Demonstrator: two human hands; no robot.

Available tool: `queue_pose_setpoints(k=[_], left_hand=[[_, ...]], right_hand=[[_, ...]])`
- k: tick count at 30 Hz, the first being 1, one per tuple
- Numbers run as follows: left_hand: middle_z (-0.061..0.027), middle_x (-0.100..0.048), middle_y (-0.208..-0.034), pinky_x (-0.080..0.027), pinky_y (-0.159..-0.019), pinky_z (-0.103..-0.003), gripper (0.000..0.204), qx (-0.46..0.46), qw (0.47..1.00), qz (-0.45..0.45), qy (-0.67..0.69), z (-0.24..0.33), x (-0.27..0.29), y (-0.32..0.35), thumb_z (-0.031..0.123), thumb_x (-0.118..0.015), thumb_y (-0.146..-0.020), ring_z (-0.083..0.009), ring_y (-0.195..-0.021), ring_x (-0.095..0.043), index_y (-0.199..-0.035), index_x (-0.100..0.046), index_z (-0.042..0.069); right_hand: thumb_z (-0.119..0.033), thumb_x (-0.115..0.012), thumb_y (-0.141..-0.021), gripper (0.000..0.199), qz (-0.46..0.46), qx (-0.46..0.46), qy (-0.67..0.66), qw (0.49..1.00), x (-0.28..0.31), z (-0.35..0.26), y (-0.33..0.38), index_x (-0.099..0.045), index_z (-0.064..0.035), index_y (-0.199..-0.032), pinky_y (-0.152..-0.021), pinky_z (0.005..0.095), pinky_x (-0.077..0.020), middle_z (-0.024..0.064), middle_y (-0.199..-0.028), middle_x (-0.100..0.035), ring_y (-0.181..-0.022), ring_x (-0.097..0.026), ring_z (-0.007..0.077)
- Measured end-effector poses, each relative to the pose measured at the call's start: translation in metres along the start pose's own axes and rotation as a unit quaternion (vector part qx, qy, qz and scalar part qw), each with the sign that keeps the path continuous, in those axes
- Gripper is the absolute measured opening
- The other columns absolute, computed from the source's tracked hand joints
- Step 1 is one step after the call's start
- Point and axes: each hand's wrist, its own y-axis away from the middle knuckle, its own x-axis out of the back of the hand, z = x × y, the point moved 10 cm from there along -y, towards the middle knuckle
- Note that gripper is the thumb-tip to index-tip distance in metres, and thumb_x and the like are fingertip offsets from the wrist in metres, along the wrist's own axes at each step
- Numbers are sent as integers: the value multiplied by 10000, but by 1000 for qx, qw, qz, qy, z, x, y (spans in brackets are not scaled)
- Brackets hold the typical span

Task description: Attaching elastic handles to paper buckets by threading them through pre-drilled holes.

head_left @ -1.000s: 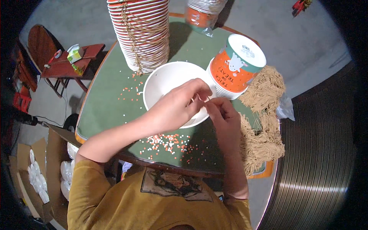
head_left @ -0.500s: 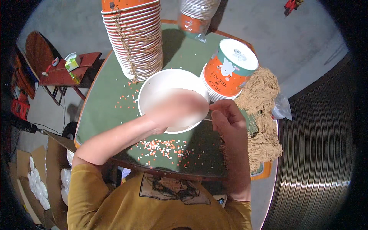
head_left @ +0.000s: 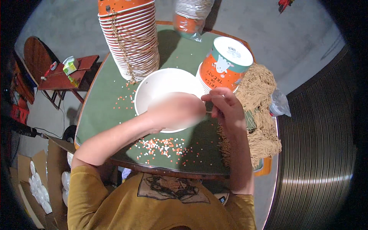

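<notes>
A white-lined paper bucket [head_left: 151,86] sits on the green tabletop, its open mouth facing me. My left hand [head_left: 178,110] reaches over it to its right side; the hand is blurred and its fingers cannot be made out. Just outside the right rim, my right hand [head_left: 227,104] is closed in a pinch. A thin pale cord [head_left: 209,112] shows between the two hands, its ends hidden. Bundles of tan cord [head_left: 256,86] lie beside my right hand and forearm. Behind that hand stands an upside-down orange and green bucket [head_left: 220,69] on stacked rims.
A tall stack of buckets [head_left: 134,42] with cord hanging down it rises at the back left. Small orange and white beads [head_left: 161,147] lie scattered near the front edge. Bagged buckets [head_left: 189,21] stand at the back. Left are a red bench [head_left: 63,80] and open cardboard boxes [head_left: 53,172].
My right hand has risen slightly, and its fingers are turned a little differently. My left hand stays over the bucket. The whole view has shifted slightly.
</notes>
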Motion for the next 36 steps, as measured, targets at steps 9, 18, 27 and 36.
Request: queue_pose_setpoints(k=[9, 18, 27, 36], left_hand=[[25, -527, -696, -385, -578, -202, 165, 28, 1000, 2, 12, -5, 2, -3, 191, -609, -884, -44, -624, -454, -865, -615, 28], [-20, -570, -773, -435, -609, -197, 111, 48, 992, -16, 119, -7, 1, -3, 45, -552, -837, -66, -663, -518, -929, -589, -2], [-35, -570, -864, -481, -676, -219, 134, 38, 989, -2, 145, -4, 8, -4, 10, -571, -864, -89, -740, -556, -993, -535, 7], [-5, -518, -861, -459, -718, -227, 126, -93, 992, 21, -88, 22, 4, 4, -7, -552, -894, -78, -777, -513, -993, -485, 33]], right_hand=[[-96, -597, -894, 64, 48, 201, 264, 942, -3, -18, 38, -593, -37, -918, -598, 206, -428, 0, -758, -607, -652, -502, 40], [-139, -650, -853, 131, 56, 196, 296, 933, -30, -17, 50, -571, -41, -890, -575, 308, -489, 88, -778, -585, -633, -598, 193], [-125, -618, -879, 129, 35, 284, 335, 898, -25, -29, 56, -604, -57, -987, -548, 314, -482, 82, -822, -603, -659, -603, 192], [-172, -620, -891, 174, 75, 156, 188, 967, -2, -7, 38, -592, -54, -1016, -561, 292, -468, 48, -842, -631, -659, -559, 116]])
